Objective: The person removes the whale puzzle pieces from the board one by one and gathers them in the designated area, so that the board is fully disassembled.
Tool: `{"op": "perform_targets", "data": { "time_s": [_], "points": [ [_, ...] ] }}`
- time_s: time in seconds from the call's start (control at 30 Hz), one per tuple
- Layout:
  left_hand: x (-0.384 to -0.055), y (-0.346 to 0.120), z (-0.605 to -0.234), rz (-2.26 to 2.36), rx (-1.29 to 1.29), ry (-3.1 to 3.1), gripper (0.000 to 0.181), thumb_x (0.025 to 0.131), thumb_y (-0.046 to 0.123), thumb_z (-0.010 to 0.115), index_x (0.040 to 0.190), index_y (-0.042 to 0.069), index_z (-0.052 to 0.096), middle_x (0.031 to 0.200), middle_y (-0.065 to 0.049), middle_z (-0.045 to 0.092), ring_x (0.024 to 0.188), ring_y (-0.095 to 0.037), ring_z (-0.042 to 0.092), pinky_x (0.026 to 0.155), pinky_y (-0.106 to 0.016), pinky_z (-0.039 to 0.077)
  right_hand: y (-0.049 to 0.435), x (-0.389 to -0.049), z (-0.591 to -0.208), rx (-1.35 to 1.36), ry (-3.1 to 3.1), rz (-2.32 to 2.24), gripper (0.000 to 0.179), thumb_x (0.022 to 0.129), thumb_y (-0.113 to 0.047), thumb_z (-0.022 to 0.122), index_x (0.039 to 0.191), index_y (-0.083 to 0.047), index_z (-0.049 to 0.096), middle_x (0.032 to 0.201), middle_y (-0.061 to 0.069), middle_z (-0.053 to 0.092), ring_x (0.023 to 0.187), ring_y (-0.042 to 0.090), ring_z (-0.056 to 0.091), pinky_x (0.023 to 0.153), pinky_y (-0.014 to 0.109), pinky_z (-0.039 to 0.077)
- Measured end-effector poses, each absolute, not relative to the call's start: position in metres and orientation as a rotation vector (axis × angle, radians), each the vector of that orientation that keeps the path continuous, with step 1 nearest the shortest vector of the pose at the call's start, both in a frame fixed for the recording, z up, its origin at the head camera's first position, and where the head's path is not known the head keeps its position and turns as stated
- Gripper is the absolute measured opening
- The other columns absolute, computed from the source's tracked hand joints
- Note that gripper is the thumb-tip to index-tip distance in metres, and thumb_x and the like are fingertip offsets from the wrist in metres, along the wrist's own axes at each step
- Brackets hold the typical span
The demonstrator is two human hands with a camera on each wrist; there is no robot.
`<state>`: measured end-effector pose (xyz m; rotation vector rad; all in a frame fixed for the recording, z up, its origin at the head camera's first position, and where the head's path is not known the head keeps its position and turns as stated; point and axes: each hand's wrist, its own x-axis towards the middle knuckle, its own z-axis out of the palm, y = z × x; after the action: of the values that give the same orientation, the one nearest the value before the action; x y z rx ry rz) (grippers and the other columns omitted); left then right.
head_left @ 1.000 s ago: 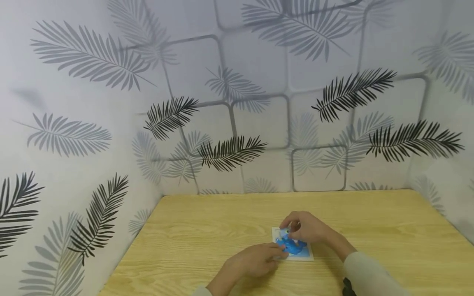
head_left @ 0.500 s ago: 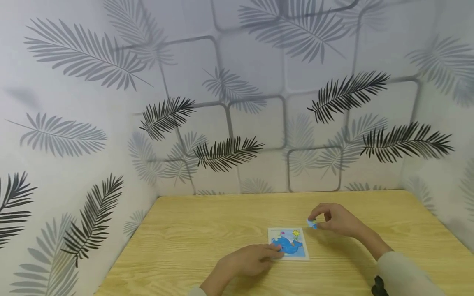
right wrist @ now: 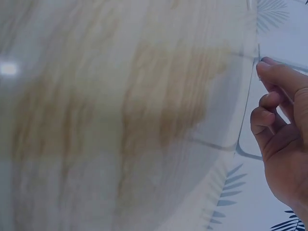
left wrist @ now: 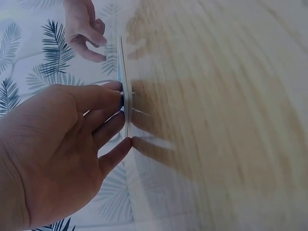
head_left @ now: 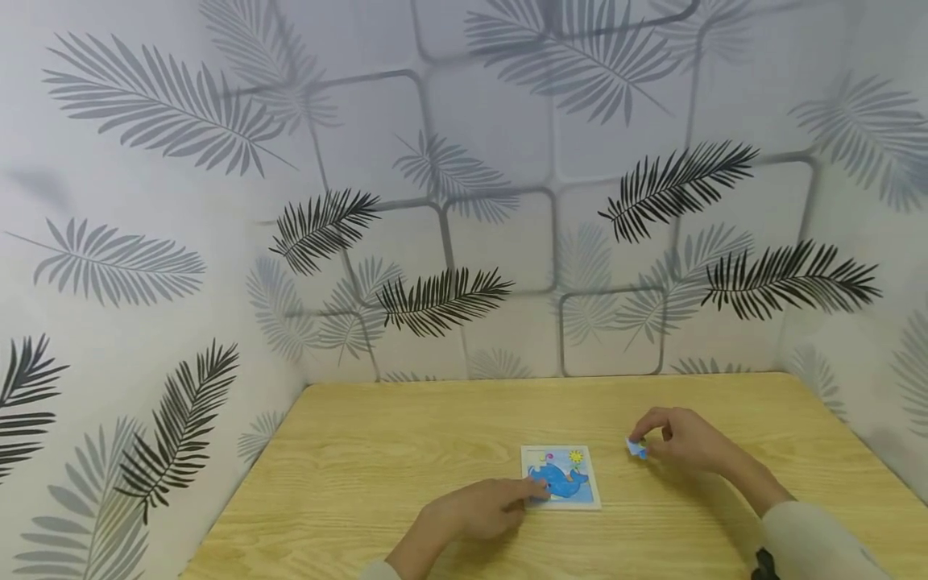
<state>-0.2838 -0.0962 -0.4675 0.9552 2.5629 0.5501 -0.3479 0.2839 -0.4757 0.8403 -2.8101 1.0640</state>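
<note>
A square picture puzzle [head_left: 580, 498] with a white border, a blue whale and a yellow sun lies flat on the table. My left hand [head_left: 484, 509] rests on its left side, with extended fingers touching the whale. In the left wrist view, the puzzle [left wrist: 126, 103] shows edge-on against the fingers of the left hand [left wrist: 57, 130]. To the right of the puzzle, my right hand [head_left: 689, 439] pinches a small blue-and-white puzzle piece [head_left: 635, 449] between thumb and fingertips, low over the table. The right wrist view shows the right hand [right wrist: 286, 120], but the piece is hardly visible there.
The wood-grain table [head_left: 377, 451] reaches back to a wall [head_left: 500, 234] with feather patterns. Another pale wall stands at the left. A small black object [head_left: 764, 564] shows beside the right sleeve.
My right hand has lifted the blue-and-white puzzle piece off the puzzle and carried it to the right. The left hand has stayed on the puzzle; the head view has shifted slightly.
</note>
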Motion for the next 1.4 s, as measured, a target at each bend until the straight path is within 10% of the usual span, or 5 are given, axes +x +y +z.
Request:
{"op": "perform_targets", "data": {
  "time_s": [0.2, 0.43, 1.0, 1.4],
  "points": [
    [-0.284, -0.096, -0.466, 0.518, 1.058, 2.578, 0.046, 0.109, 0.012, 0.048, 0.150, 0.029, 0.057, 0.161, 0.014, 0.045, 0.149, -0.011, 0.040, 0.122, -0.030, 0.034, 0.292, -0.346, -0.484, 0.790, -2.903, 1.160, 0.020, 0.088, -0.009, 0.081, 0.107, -0.013, 0.077, 0.115, 0.005, 0.072, 0.112, 0.029, 0.063, 0.082, 0.028, 0.054],
    [-0.284, -0.097, -0.466, 0.371, 1.169, 2.666, 0.045, 0.108, 0.010, 0.048, 0.148, 0.027, 0.059, 0.159, 0.014, 0.047, 0.149, -0.012, 0.041, 0.121, -0.032, 0.036, 0.293, -0.348, -0.486, 0.822, -2.886, 1.398, 0.024, 0.091, -0.003, 0.076, 0.114, 0.000, 0.070, 0.122, 0.021, 0.066, 0.081, 0.016, 0.059, 0.064, 0.025, 0.052],
    [-0.282, -0.097, -0.461, 0.471, 1.061, 2.634, 0.044, 0.110, 0.013, 0.046, 0.148, 0.030, 0.059, 0.160, 0.016, 0.046, 0.150, -0.011, 0.039, 0.123, -0.033, 0.034, 0.277, -0.354, -0.481, 0.785, -2.787, 1.468, 0.044, 0.092, -0.007, 0.076, 0.132, 0.005, 0.062, 0.116, 0.019, 0.064, 0.088, 0.019, 0.062, 0.066, 0.025, 0.052],
    [-0.282, -0.098, -0.467, 0.534, 1.004, 2.613, 0.046, 0.109, 0.014, 0.047, 0.148, 0.035, 0.058, 0.160, 0.021, 0.043, 0.151, -0.009, 0.036, 0.123, -0.037, 0.035, 0.239, -0.359, -0.482, 0.863, -2.753, 1.709, 0.049, 0.098, -0.007, 0.069, 0.143, 0.006, 0.053, 0.130, 0.031, 0.056, 0.057, 0.012, 0.048, 0.047, 0.026, 0.042]
  ]
}}
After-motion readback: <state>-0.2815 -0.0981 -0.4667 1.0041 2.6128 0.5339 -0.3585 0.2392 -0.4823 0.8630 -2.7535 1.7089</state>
